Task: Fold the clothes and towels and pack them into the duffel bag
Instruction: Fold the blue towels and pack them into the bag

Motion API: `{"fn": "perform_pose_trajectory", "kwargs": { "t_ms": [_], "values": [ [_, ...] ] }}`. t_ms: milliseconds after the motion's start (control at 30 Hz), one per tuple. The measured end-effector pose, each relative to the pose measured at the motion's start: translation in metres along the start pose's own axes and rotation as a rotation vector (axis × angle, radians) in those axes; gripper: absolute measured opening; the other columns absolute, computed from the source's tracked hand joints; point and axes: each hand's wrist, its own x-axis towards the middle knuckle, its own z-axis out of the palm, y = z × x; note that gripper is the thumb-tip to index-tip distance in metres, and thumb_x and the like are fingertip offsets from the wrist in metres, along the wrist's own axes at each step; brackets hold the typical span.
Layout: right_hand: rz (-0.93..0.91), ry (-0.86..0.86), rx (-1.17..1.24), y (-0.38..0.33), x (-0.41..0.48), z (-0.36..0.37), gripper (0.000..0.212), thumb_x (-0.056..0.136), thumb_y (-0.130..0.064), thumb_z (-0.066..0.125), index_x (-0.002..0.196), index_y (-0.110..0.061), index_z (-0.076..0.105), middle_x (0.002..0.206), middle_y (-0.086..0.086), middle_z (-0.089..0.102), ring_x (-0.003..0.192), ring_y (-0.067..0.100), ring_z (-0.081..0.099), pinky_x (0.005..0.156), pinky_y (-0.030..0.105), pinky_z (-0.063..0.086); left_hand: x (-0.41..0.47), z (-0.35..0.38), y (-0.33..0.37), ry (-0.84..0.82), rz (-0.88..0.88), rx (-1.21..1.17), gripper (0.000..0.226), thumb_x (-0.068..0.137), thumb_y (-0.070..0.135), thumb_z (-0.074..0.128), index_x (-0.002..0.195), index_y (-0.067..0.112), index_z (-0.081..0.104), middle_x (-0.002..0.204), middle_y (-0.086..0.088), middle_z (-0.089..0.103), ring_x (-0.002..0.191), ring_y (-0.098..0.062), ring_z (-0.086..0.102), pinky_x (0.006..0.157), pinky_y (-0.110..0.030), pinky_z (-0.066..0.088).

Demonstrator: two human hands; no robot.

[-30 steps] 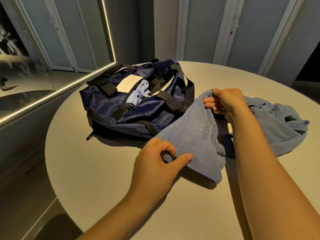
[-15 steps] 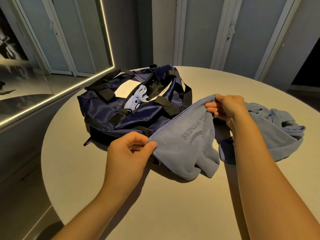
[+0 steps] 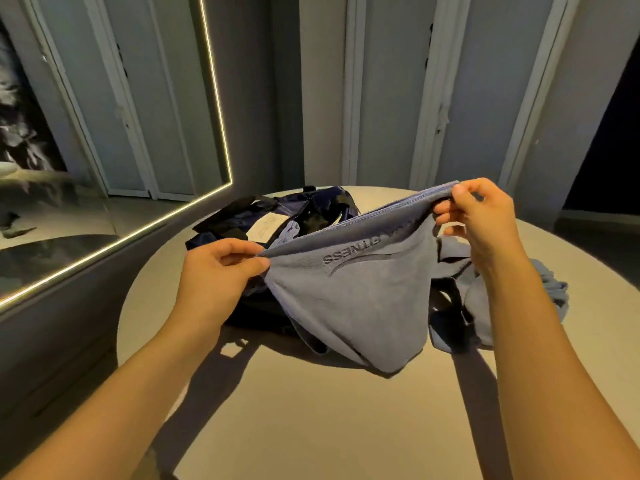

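Observation:
A grey-blue towel (image 3: 349, 299) with dark "FITNESS" lettering hangs in the air above the table, stretched along its top edge. My left hand (image 3: 221, 268) pinches its left corner and my right hand (image 3: 481, 216) pinches its right corner, held higher. Behind the towel lies the navy duffel bag (image 3: 311, 209), unzipped, with a light blue garment (image 3: 289, 233) and a white card (image 3: 268, 227) showing in its opening; the towel hides much of the bag. A crumpled blue garment (image 3: 485, 306) lies on the table to the right.
The round beige table (image 3: 311, 427) carries everything. A mirror with a lit edge (image 3: 214, 98) stands at the left. Pale closet doors (image 3: 388, 91) line the back wall.
Both hands lifted the towel off the table and pulled its top edge taut. The view tilted up, so the bag now sits behind the towel.

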Motion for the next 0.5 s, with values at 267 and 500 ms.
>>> {"fn": "perform_pose_trajectory", "kwargs": {
  "t_ms": [267, 500],
  "values": [
    [-0.106, 0.122, 0.044, -0.086, -0.011, -0.034, 0.013, 0.097, -0.022, 0.066, 0.085, -0.021, 0.069, 0.074, -0.001, 0.063, 0.064, 0.013, 0.053, 0.058, 0.027, 0.046, 0.034, -0.021, 0.083, -0.089, 0.067, -0.1, 0.012, 0.091, 0.005, 0.072, 0.093, 0.015, 0.076, 0.077, -0.002, 0.071, 0.064, -0.009, 0.063, 0.057, -0.019, 0.049],
    [-0.129, 0.145, 0.061, -0.148, -0.028, -0.047, 0.01, 0.1, -0.024, 0.064, 0.096, -0.018, 0.071, 0.08, 0.002, 0.067, 0.066, 0.013, 0.055, 0.055, 0.022, 0.05, 0.067, -0.028, 0.142, -0.116, 0.17, -0.151, 0.015, 0.095, 0.002, 0.066, 0.095, 0.015, 0.074, 0.089, -0.005, 0.073, 0.072, -0.013, 0.069, 0.062, -0.023, 0.054]
  ]
}}
